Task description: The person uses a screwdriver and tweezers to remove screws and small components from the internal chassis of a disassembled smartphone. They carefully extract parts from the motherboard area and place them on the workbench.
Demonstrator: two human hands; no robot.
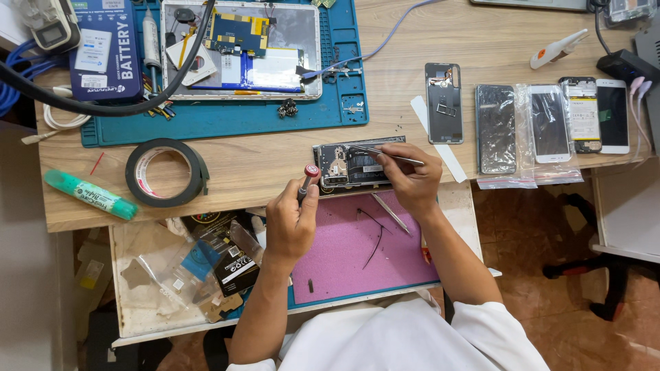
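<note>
opened phone (354,166): lies flat at the wooden desk (275,165) front edge, back off, long axis left-right along that edge; innards show metal shields and a dark battery area
left hand (290,221): just below-left of the phone, fist clenched round a precision screwdriver (307,180); driver slants up-right, red-and-white cap end by the phone's left end; tip hidden
right hand (412,180): at the phone's right end, fingers pinching metal tweezers (385,156); tweezers lie nearly level, tips pointing left over the phone's upper half
pink mat (357,251): just below the phone, soft matte rectangle on a pulled-out tray; thin black wire and a second metal tool lie on it
black tape roll (167,172): well left of the phone, flat, glossy ring
green marker (91,195): further left, slanted, printed label
blue work mat (227,113): above the phone, rubbery, holds an opened tablet (240,49) with blue boards
blue battery box (106,48): above-left of the phone, dark blue card, white label patches
row of phones (550,124): right of the phone, upright, some in clear bags
plastic bags and dark small box (234,264): below-left of the phone, crumpled, clear
</note>
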